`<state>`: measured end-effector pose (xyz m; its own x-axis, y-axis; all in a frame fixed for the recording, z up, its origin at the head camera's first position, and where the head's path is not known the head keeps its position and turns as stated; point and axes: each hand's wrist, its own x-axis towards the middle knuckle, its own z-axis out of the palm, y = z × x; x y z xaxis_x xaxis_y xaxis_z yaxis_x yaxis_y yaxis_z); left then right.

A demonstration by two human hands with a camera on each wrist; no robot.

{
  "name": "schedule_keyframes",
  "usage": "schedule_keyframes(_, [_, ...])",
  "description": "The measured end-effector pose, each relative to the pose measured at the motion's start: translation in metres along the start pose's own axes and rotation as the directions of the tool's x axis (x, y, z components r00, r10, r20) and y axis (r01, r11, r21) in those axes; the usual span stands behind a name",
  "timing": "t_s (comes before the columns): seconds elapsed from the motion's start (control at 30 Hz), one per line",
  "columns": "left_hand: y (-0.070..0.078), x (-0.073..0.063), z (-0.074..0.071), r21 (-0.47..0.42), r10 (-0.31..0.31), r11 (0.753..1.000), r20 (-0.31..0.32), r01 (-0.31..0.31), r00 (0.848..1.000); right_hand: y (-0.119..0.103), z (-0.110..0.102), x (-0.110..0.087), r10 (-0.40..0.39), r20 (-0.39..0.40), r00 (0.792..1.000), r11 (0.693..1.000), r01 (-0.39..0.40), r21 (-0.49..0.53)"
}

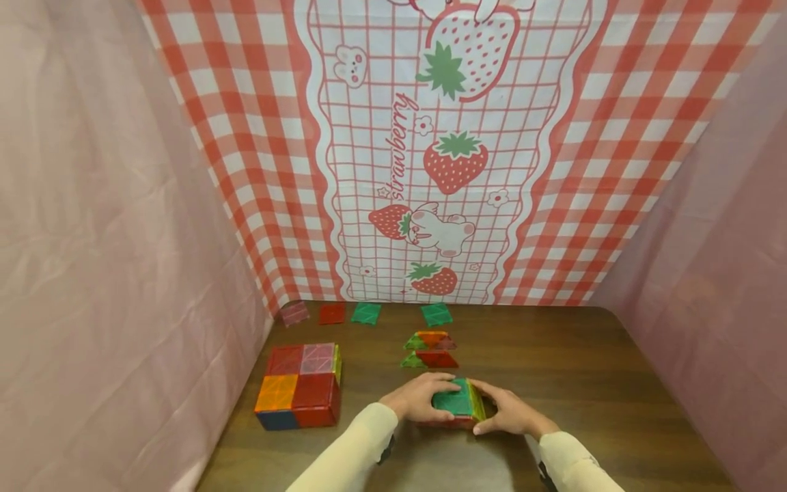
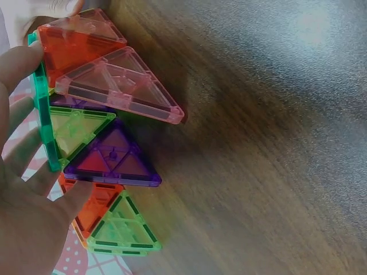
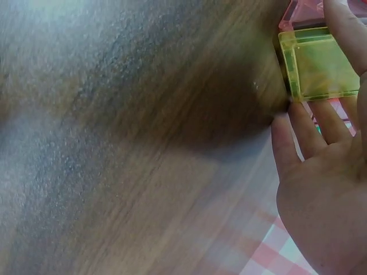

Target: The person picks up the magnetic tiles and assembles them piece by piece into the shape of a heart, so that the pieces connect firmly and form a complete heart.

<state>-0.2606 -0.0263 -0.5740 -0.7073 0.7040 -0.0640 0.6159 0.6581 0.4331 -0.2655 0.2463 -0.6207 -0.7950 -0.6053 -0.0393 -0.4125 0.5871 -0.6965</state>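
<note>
In the head view, both hands are at a small build of magnetic tiles with a green square tile on top. My left hand spreads over its left part, thumb at the near edge and fingers across the green tile. My right hand holds the right side, where a yellow tile lies between thumb and fingers. On the left wrist side show a pink triangle, a purple triangle and an orange-red tile. Part of the build is hidden by the hands.
A larger tile block of red, orange, pink and blue stands left. Beyond the hands lie triangle and slanted tiles in two rows. Several squares, including a red tile and a green tile, lie along the back by the cloth.
</note>
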Motion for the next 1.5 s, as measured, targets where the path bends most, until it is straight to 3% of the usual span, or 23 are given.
schedule_keyframes(0.27, [0.001, -0.003, 0.008, 0.009, 0.013, 1.0, -0.043, -0.012, 0.999, 0.001, -0.003, 0.002, -0.004, 0.001, 1.0, 1.0, 0.004, -0.011])
schedule_keyframes(0.43, [0.0, -0.015, 0.017, -0.008, -0.04, 0.999, -0.078, 0.039, 0.996, 0.003, -0.004, 0.001, 0.027, 0.016, 0.999, 1.0, -0.027, -0.002])
schedule_keyframes(0.57, [-0.014, -0.028, 0.015, -0.086, -0.121, 0.99, -0.125, 0.11, 0.985, 0.004, -0.005, 0.003, 0.058, 0.006, 0.998, 0.998, -0.058, 0.013])
schedule_keyframes(0.67, [-0.033, -0.038, 0.005, -0.117, -0.228, 0.971, -0.205, 0.208, 0.952, 0.004, -0.004, 0.004, 0.059, 0.0, 0.998, 0.998, -0.059, 0.012])
schedule_keyframes(0.8, [-0.063, -0.045, -0.02, -0.076, -0.397, 0.917, -0.275, 0.392, 0.876, 0.003, 0.0, 0.004, 0.061, 0.02, 0.998, 0.998, -0.061, 0.013])
schedule_keyframes(0.9, [-0.082, -0.041, -0.043, -0.055, -0.502, 0.861, -0.245, 0.506, 0.829, 0.004, 0.002, 0.001, 0.069, 0.04, 0.997, 0.997, -0.07, 0.029])
schedule_keyframes(1.03, [-0.105, -0.02, -0.068, -0.049, -0.598, 0.799, -0.159, 0.599, 0.785, 0.006, 0.001, -0.002, 0.084, 0.052, 0.995, 0.994, -0.087, 0.058])
schedule_keyframes(1.13, [-0.121, -0.006, -0.077, -0.046, -0.648, 0.761, -0.109, 0.648, 0.754, 0.006, 0.003, -0.003, 0.095, 0.057, 0.994, 0.993, -0.099, 0.063])
schedule_keyframes(1.2, [-0.129, 0.002, -0.081, -0.047, -0.669, 0.743, -0.097, 0.668, 0.737, 0.006, 0.004, -0.003, 0.104, 0.056, 0.993, 0.993, -0.107, 0.056])
schedule_keyframes(1.33, [-0.142, 0.013, -0.085, -0.003, -0.689, 0.723, -0.087, 0.691, 0.72, 0.004, 0.003, -0.002, 0.106, 0.051, 0.993, 0.993, -0.108, 0.044])
schedule_keyframes(1.5, [-0.15, 0.024, -0.078, 0.048, -0.69, 0.719, -0.074, 0.694, 0.72, 0.003, 0.006, -0.007, 0.089, 0.055, 0.995, 0.993, -0.093, 0.068])
